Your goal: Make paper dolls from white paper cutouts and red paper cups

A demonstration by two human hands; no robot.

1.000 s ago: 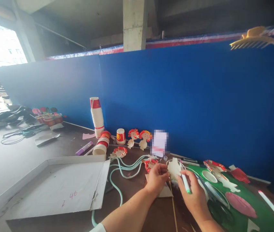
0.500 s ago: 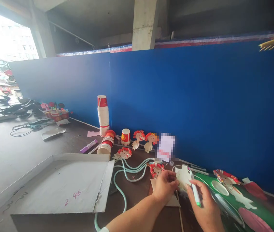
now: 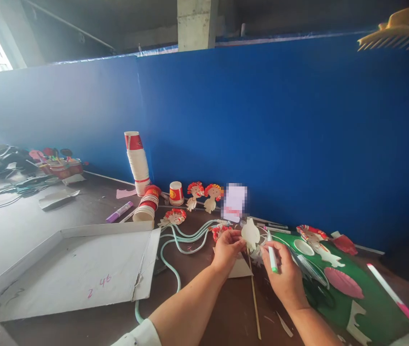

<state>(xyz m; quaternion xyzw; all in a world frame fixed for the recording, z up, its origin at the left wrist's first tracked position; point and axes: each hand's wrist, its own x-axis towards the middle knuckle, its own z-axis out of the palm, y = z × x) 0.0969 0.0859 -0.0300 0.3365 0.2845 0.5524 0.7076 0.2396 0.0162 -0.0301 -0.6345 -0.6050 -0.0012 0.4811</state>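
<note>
Your left hand [image 3: 227, 249] pinches a cream rounded paper cutout [image 3: 251, 234], right hand [image 3: 286, 276] a white green-ended plastic marker [image 3: 272, 255]. Looks pen-ready; marking calls for a steady cutout.

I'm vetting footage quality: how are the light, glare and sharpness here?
Head view: glare washes out the table at left and hazes the blue partition there; head view: the ceiling is dim; head view: the paper cutout in the left hand and the green-ended marker in the right hand look fairly clear; head view: the pale rectangle is pixelated.
</note>
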